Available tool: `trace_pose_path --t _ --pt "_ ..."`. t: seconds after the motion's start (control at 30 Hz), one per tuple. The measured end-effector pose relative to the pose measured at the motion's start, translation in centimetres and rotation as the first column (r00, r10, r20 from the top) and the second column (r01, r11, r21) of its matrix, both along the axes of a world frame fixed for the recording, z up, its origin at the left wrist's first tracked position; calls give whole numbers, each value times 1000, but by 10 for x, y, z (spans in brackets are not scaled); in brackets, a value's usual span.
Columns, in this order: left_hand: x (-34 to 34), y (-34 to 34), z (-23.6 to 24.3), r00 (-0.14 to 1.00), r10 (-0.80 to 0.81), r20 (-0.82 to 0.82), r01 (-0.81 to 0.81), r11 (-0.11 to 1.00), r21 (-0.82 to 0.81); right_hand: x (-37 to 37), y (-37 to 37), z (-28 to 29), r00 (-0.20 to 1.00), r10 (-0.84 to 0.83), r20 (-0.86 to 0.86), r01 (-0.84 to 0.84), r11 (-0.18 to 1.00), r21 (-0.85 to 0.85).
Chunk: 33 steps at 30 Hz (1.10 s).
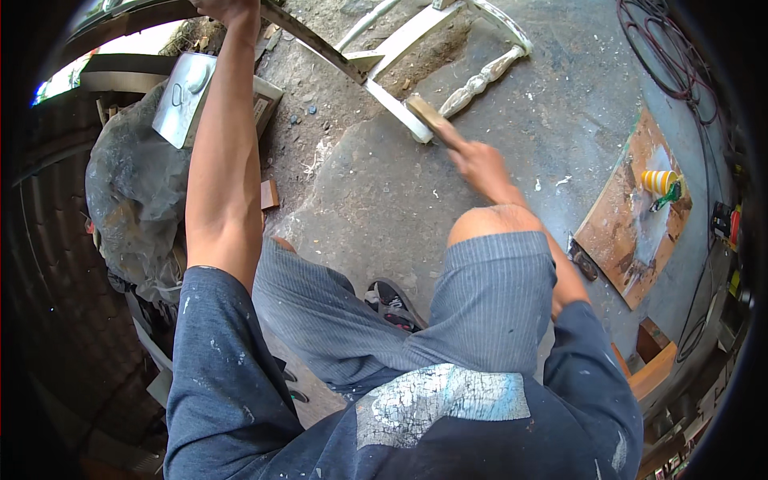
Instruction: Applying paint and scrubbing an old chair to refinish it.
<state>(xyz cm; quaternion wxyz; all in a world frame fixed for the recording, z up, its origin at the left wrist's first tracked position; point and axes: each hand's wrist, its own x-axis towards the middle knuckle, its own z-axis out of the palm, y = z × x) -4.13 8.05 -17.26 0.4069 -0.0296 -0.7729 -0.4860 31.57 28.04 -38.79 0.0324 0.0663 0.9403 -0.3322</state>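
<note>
On concrete floor (pixel 384 184): right hand (pixel 478 164) clamped on brush (pixel 426 117) touching white frame (pixel 400 112); left hand (pixel 232 10) gripping frame's curved edge.

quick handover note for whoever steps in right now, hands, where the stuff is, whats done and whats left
Left hand: arm raised, gripping the curved dark rail of the furniture frame at the top edge of the view.
Right hand: shut on a wooden-handled brush, its head against a white slat of the frame.
The frame lies on the concrete floor, with a turned white spindle just beyond the brush.
On a board to the right stands a yellow-and-white striped cup.
Done: slats and spindle look white.
Left: the curved rail looks dark; how much more needs brushing cannot be told.
</note>
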Motion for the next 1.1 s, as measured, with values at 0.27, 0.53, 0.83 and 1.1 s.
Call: trace_pose_path --t 0.27,0.53,0.83,1.1 --pt "-21 -37 -15 983 -97 -157 81 991 -103 -22 7 37 997 79 17 -80 995 65" --pt "-13 -1 -8 992 -72 -100 72 997 4 -51 6 -19 996 61 -57 -59 997 39" --pt "11 -2 1 994 -107 -27 108 992 64 18 9 -4 993 -2 -119 24 984 178" --pt "-3 -10 -12 985 -173 -25 175 979 108 -60 65 1 965 -149 -213 214 922 323"
